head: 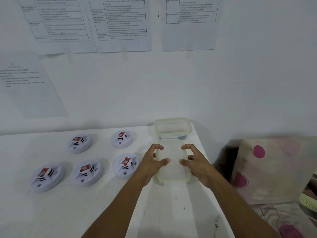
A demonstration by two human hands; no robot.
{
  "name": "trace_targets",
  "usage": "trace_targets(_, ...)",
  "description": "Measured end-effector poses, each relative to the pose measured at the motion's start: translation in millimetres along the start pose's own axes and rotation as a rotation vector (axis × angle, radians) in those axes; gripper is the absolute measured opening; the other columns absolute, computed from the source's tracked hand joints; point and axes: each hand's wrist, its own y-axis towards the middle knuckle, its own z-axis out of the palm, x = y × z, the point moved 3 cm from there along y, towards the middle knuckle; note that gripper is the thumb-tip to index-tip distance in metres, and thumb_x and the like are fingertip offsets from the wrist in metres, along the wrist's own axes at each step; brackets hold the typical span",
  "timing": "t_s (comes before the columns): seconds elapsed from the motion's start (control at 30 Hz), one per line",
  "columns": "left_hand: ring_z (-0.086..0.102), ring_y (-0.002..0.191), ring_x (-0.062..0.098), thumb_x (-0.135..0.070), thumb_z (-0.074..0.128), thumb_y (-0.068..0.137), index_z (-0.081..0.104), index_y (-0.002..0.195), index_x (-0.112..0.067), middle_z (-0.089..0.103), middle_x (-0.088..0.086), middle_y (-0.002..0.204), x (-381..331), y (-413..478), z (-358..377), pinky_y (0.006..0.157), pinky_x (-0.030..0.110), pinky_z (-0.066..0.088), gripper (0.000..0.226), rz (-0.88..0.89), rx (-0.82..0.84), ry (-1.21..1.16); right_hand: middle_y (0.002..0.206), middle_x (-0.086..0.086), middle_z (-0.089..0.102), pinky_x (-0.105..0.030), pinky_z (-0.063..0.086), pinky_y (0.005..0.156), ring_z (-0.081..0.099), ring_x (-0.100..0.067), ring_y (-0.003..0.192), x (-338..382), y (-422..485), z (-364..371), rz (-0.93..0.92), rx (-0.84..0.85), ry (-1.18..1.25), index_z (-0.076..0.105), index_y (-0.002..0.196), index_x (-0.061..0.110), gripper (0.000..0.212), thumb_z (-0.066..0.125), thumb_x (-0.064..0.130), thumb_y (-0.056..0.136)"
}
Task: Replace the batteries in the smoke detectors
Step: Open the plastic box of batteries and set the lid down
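Observation:
Several round white smoke detectors lie on the white table (103, 203), each with a red and white block on top; the nearest one (126, 165) is just left of my left hand. A translucent plastic container with a pale green-rimmed lid (173, 170) sits at the table's right side. My left hand (151, 163) grips its left edge and my right hand (196, 162) grips its right edge, thumbs resting on the lid and fingers curled over the far corners. Whatever is inside the container is hidden.
A second lidded translucent container (172, 127) stands just behind the first, against the wall. Printed sheets (120, 23) hang on the wall. A pink-spotted cushion (267, 169) lies right of the table, past its right edge (216, 194).

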Motion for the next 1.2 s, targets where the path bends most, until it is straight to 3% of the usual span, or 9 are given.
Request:
trace_targets(0.17, 0.059, 0.094, 0.018, -0.017, 0.074, 0.085, 0.053, 0.108, -0.025, 0.060, 0.003, 0.110, -2.4, 2.3, 0.9, 0.076, 0.035, 0.058, 0.032, 0.019, 0.022, 0.044, 0.109, -0.011, 0.061, -0.047, 0.059, 0.084, 0.061, -0.035, 0.105, -0.4, 0.9, -0.1, -0.009, 0.014, 0.002, 0.050, 0.108, 0.036, 0.033, 0.064, 0.012, 0.091)
trace_targets(0.33, 0.055, 0.110, 0.017, -0.036, 0.075, 0.082, 0.057, 0.099, -0.036, 0.058, -0.013, 0.118, 5.1, 4.2, -1.9, 0.095, 0.047, 0.053, 0.025, 0.117, -0.040, 0.171, 0.107, 0.000, 0.052, -0.032, 0.058, 0.075, 0.056, -0.026, 0.103, 4.3, 0.5, -2.0, -0.101, -0.054, -0.127, 0.053, 0.106, 0.034, 0.024, 0.067, 0.022, 0.091)
trace_targets(0.43, 0.047, 0.113, 0.016, -0.047, 0.072, 0.082, 0.054, 0.112, -0.044, 0.048, -0.006, 0.123, 6.8, 3.3, -3.7, 0.094, 0.033, 0.045, 0.036, 0.117, -0.089, 0.333, 0.107, 0.001, 0.054, -0.035, 0.061, 0.078, 0.058, -0.021, 0.098, 4.6, -5.3, -2.6, -0.113, -0.113, -0.173, 0.053, 0.108, 0.034, 0.025, 0.069, 0.028, 0.089)
trace_targets(0.57, 0.046, 0.110, 0.014, -0.050, 0.069, 0.083, 0.053, 0.122, -0.039, 0.045, -0.002, 0.117, 3.4, -0.3, -2.3, 0.092, 0.026, 0.038, 0.043, 0.202, -0.169, 0.530, 0.098, 0.008, 0.056, -0.034, 0.057, 0.082, 0.059, -0.016, 0.091, 11.8, -10.5, -4.8, -0.164, -0.227, -0.289, 0.050, 0.116, 0.034, 0.039, 0.073, 0.028, 0.085)
trace_targets(0.73, 0.054, 0.085, 0.007, -0.043, 0.052, 0.096, 0.056, 0.122, -0.033, 0.064, 0.000, 0.112, 3.1, -14.5, -5.8, 0.082, 0.023, 0.044, 0.028, 0.324, -0.220, 0.688, 0.106, 0.003, 0.059, -0.034, 0.054, 0.085, 0.059, -0.020, 0.096, 21.5, -5.2, -18.3, -0.160, -0.178, -0.387, 0.047, 0.123, 0.037, 0.043, 0.067, 0.021, 0.089)
trace_targets(0.87, 0.053, 0.113, 0.018, -0.055, 0.062, 0.084, 0.043, 0.139, -0.032, 0.056, -0.001, 0.124, -1.2, -16.6, -15.6, 0.094, 0.036, 0.047, 0.062, 0.341, -0.315, 0.887, 0.101, 0.001, 0.065, -0.023, 0.052, 0.072, 0.064, -0.017, 0.078, 35.4, 7.6, -31.1, -0.262, -0.063, -0.577, 0.051, 0.123, 0.038, 0.048, 0.064, 0.007, 0.088)
trace_targets(1.0, 0.023, 0.141, 0.021, -0.058, 0.074, 0.074, 0.022, 0.151, -0.037, 0.025, -0.002, 0.154, -14.2, -3.5, -19.9, 0.111, 0.044, 0.030, 0.095, 0.248, -0.038, 0.885, 0.106, 0.005, 0.067, -0.016, 0.049, 0.069, 0.064, -0.021, 0.088, 45.7, 14.6, -24.0, -0.356, 0.059, -0.734, 0.051, 0.128, 0.034, 0.050, 0.061, 0.004, 0.089)
trace_targets(1.1, 0.033, 0.138, 0.017, -0.057, 0.077, 0.071, 0.028, 0.149, -0.034, 0.032, -0.004, 0.154, -11.6, 3.5, -20.9, 0.112, 0.039, 0.035, 0.095, 0.163, 0.081, 0.799, 0.114, 0.004, 0.064, -0.023, 0.050, 0.082, 0.061, -0.017, 0.092, 48.1, 17.1, -15.3, -0.389, 0.005, -0.745, 0.047, 0.134, 0.033, 0.055, 0.069, 0.016, 0.088)
trace_targets(1.2, 0.039, 0.128, 0.012, -0.056, 0.080, 0.069, 0.038, 0.144, -0.031, 0.037, -0.003, 0.143, -6.3, -0.7, -19.5, 0.101, 0.028, 0.037, 0.090, 0.122, 0.025, 0.707, 0.120, 0.005, 0.058, -0.028, 0.046, 0.090, 0.057, -0.013, 0.101, 37.3, 11.0, -15.3, -0.348, -0.122, -0.730, 0.045, 0.137, 0.033, 0.058, 0.072, 0.033, 0.085)
